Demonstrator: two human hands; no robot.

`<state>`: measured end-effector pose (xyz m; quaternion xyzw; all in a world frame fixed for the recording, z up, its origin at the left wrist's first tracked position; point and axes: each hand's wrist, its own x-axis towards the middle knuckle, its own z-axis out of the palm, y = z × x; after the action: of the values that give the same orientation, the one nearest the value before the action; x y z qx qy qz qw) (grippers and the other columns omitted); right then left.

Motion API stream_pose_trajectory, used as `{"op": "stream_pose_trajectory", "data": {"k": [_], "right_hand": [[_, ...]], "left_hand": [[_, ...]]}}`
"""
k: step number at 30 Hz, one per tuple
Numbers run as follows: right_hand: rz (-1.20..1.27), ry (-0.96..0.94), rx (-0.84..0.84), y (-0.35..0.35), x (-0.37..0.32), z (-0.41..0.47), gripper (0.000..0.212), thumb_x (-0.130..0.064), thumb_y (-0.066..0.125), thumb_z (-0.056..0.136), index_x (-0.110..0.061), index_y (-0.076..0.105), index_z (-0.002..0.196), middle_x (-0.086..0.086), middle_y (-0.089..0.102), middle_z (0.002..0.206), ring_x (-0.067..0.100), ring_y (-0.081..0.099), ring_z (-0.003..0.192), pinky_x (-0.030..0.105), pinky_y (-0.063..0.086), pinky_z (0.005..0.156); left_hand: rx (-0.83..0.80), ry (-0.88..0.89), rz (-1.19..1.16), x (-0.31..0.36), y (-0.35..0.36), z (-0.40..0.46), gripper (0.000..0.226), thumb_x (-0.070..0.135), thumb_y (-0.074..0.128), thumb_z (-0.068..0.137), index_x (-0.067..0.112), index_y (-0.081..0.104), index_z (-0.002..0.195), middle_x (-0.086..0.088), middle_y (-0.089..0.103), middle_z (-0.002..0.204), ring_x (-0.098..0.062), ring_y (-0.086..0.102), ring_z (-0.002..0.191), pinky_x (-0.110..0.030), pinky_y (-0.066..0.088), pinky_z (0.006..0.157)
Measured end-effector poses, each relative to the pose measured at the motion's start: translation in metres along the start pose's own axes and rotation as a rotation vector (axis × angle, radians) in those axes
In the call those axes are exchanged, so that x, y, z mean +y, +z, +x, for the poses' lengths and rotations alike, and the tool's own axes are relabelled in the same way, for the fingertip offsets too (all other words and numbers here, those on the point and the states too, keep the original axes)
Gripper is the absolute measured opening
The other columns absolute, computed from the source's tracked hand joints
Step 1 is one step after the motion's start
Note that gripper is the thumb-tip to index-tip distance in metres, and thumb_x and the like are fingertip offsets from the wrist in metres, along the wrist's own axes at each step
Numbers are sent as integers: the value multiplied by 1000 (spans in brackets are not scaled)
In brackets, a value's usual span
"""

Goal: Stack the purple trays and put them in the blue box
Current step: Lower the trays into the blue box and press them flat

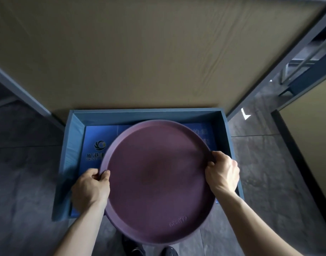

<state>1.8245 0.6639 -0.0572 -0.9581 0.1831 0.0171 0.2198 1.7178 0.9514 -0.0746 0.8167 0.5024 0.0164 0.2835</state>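
Head view: purple tray (158,182), round with a raised rim, held by both hands above the open blue box (73,145). Can't tell if it's one tray or a stack, only the top face and rim show. Tray looks slightly motion-blurred and tilted, near edge toward the camera and overhanging the box's near wall, far edge over the box interior. Whether its underside touches the box can't be told from here.

Left hand (90,187): grip closed on the tray's left rim, thumb on top of the rim, fingers curled underneath. Right hand (223,170): grip closed on the right rim, thumb over the edge, fingers wrapped below. Both forearms come in from the bottom corners, bare.

Blue box sits on the dark tiled floor (269,182), its far wall right against the edge of a tan bench (140,52) that fills the top half of the view. Box walls are grey-blue; the bottom is brighter blue with a round logo (100,145) and printed characters on the left, mostly covered by the tray. More print shows on the right side of the bottom, blurred, unreadable.

Embossed lettering (178,220) on the tray near its front edge, too soft to read. Dark shoes (169,251) just visible at the bottom edge under the tray
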Motion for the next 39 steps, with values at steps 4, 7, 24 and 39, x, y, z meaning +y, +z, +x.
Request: {"op": "stream_pose_trajectory", "data": {"k": [4, 7, 24, 39], "right_hand": [[-8, -7, 22, 3, 0, 0, 42, -12, 63, 77, -27, 70, 116, 9, 72, 107, 40, 65, 96, 39, 51, 79], [-16, -20, 28, 4, -1, -1, 42, -11, 64, 77, -26, 70, 116, 9, 72, 108, 40, 65, 97, 40, 51, 79], [-244, -138, -59, -1, -8, 15, 30, -4, 59, 73, -20, 76, 92, 13, 71, 87, 40, 65, 84, 32, 38, 63], [-165, -8, -107, 0, -12, 25, 23, -11, 68, 72, -20, 74, 93, 17, 69, 95, 42, 64, 90, 36, 48, 71]], "left_hand": [[4, -19, 3, 3, 1, -1, 27, 37, 71, 85, 13, 72, 96, -14, 74, 94, -31, 55, 74, -31, 37, 57], [11, -21, 16, 3, 1, 1, 26, 39, 71, 85, 15, 72, 92, -11, 74, 91, -28, 50, 72, -31, 36, 57], [9, -26, -28, 0, 2, -2, 29, 40, 71, 84, 14, 71, 97, -8, 75, 88, -33, 64, 78, -32, 46, 60], [6, -3, -83, -1, -6, 0, 19, 33, 80, 77, 24, 66, 86, -1, 77, 87, -30, 68, 83, -33, 48, 67]]}}
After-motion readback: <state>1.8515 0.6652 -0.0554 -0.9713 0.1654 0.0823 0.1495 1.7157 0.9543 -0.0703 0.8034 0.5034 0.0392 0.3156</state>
